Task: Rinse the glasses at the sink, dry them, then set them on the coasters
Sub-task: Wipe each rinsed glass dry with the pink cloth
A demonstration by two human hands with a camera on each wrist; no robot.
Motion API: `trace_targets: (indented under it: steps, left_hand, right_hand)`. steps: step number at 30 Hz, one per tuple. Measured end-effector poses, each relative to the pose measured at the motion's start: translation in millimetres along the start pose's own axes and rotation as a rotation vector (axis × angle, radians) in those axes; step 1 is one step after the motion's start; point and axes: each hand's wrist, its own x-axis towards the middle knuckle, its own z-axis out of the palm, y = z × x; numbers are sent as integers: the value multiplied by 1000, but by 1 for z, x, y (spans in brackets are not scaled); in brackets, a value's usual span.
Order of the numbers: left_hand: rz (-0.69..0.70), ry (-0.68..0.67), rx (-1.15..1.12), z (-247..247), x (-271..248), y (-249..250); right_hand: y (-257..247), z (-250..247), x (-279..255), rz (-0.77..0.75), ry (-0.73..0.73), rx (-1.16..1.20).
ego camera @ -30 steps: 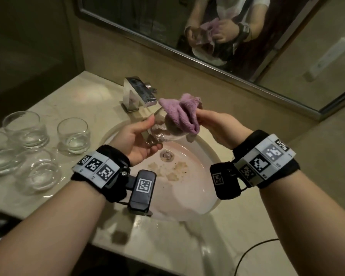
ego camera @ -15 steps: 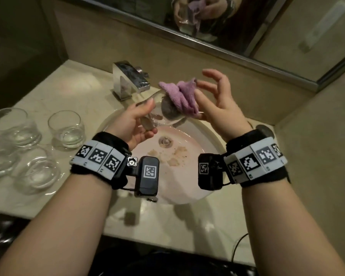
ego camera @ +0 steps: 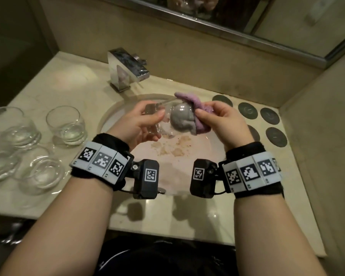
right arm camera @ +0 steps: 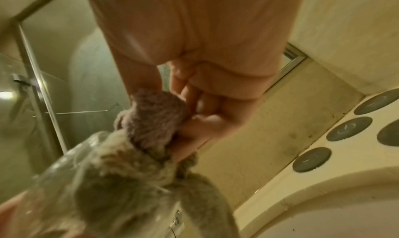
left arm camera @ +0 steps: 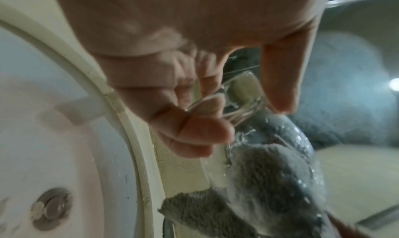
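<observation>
Over the sink basin (ego camera: pixel 203 156) my left hand (ego camera: pixel 141 122) grips a clear round glass (ego camera: pixel 163 124) by its thick base, lying on its side with the mouth to the right. My right hand (ego camera: pixel 217 120) pinches a purple cloth (ego camera: pixel 189 108), part of it stuffed inside the glass. The left wrist view shows my fingers (left arm camera: pixel 194 127) curled round the glass base (left arm camera: pixel 244 96) and the cloth (left arm camera: pixel 270 182) filling the wet bowl. In the right wrist view my fingers (right arm camera: pixel 205 122) bunch the cloth (right arm camera: pixel 155 120) at the glass mouth (right arm camera: pixel 86 156).
Several empty glasses (ego camera: pixel 66 126) stand on the counter left of the basin. Several dark round coasters (ego camera: pixel 269 116) lie on the counter to the right, also in the right wrist view (right arm camera: pixel 349 129). A chrome faucet (ego camera: pixel 126 70) stands behind the basin, under a mirror. The basin floor is stained.
Both hands have come down and toward me with the glass. My right hand, fingers spread half a second ago, now pinches the cloth, and more of it sits inside the glass.
</observation>
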Motion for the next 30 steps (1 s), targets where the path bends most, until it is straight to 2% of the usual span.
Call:
trace_targets:
  steps: [2, 4, 7, 11, 15, 16, 18, 21, 26, 30]
  left_hand:
    - [13, -9, 22, 7, 0, 1]
    - [26, -12, 42, 15, 1, 0]
    - [53, -50, 77, 31, 3, -3]
    - [115, -33, 99, 50, 5, -4]
    - [100, 29, -34, 59, 7, -5]
    - [84, 36, -61, 61, 8, -7]
    - [56, 29, -93, 63, 9, -11]
    - [42, 43, -61, 67, 10, -13]
    - [67, 87, 18, 74, 8, -14]
    - [134, 73, 83, 77, 5, -15]
  right_hand:
    - [2, -4, 1, 12, -39, -40]
    - [4, -10, 2, 48, -141, -30]
    - [9, -22, 4, 64, -243, 90]
    - [14, -38, 5, 33, -235, 240]
    - [17, -65, -1, -10, -208, 377]
    - [19, -70, -4, -71, -208, 329]
    - [23, -76, -8, -174, -250, 58]
    - [34, -70, -12, -143, -290, -272]
    - [34, -58, -9, -172, -306, -350]
    - [23, -58, -10, -159, -411, -142]
